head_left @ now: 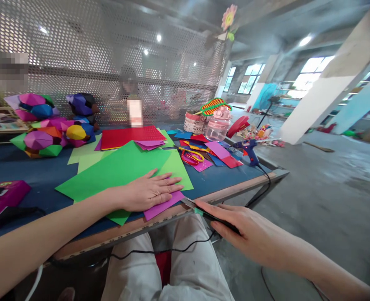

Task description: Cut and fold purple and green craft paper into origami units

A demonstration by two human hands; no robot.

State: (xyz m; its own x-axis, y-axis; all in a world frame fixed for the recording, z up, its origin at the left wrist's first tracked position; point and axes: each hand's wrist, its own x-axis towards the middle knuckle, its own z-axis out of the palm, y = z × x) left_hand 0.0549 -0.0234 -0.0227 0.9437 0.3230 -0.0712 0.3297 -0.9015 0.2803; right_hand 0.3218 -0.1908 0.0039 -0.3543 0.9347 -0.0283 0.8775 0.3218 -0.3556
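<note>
My left hand (153, 191) lies flat with its fingers stretched out, pressing a purple sheet (163, 206) down at the table's front edge. Beneath it are a large green sheet (116, 167) and a paler green sheet (180, 169). A black utility knife (216, 219) with a green patch is gripped in my right hand (239, 223). Its blade points left and reaches the right corner of the purple sheet; whether it touches the paper I cannot tell. Behind the green paper lies a stack of red sheets (122, 138) with small purple pieces (150, 144) on its near edge.
Scissors (191, 156) and coloured paper scraps (222, 152) lie right of the sheets. A blue glue gun (250, 150) trails its cord over the table edge. A clear pink-lidded jar (218, 125) stands behind; folded paper balls (41, 140) sit left, near a purple device (8, 205).
</note>
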